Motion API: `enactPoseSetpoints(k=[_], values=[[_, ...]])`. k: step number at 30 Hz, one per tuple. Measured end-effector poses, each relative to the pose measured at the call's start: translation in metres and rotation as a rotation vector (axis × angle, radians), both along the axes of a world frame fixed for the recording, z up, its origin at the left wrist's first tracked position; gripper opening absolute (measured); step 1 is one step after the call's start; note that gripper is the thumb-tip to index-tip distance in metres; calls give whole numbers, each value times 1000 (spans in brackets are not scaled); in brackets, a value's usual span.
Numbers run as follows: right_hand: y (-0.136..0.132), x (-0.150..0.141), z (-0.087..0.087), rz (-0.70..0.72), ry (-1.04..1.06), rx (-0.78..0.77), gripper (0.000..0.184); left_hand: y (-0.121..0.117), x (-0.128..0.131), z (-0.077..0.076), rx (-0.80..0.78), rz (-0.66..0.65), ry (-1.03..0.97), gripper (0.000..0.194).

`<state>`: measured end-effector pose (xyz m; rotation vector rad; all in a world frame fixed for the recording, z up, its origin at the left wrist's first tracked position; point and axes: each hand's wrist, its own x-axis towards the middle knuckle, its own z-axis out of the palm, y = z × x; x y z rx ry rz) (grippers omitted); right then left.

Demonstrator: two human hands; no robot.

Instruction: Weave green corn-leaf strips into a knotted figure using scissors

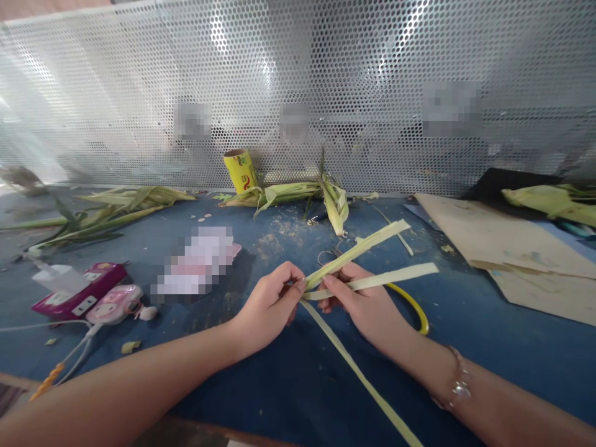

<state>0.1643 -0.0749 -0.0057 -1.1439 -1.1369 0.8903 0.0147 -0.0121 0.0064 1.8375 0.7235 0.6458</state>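
Note:
Pale green corn husk strips (pixel 372 247) cross between my two hands above the blue table. My left hand (pixel 272 298) pinches them where they meet, thumb on top. Close beside it, my right hand (pixel 361 298) has its thumb pressed on the lower of the two strips that point to the right. A third, narrow husk strip (pixel 358 369) hangs from the pinch down toward the table's front edge. Under my right hand shows a yellow looped handle (pixel 414 304), perhaps of scissors; the rest of it is hidden.
On the blue table (pixel 261 379), a purple power strip (pixel 84 295) with chargers and a blurred phone (pixel 200 264) lie left. Corn husks (pixel 135 202) and a yellow tube (pixel 240 171) are by the perforated metal screen (pixel 261 81). Cardboard (pixel 503 248) lies right.

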Motion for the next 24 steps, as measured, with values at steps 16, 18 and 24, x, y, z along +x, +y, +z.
enactPoseSetpoints(k=[16, 18, 24], values=[[-2, -2, 4, 14, -16, -67, 19, 2, 5, -2, -322, -127, -109, 16], [-2, -3, 6, 17, -17, -71, 17, 1, 4, -3, -302, -125, -129, 10], [0, -5, 7, -3, -18, -45, 13, -4, 3, -3, -118, -111, -69, 12]])
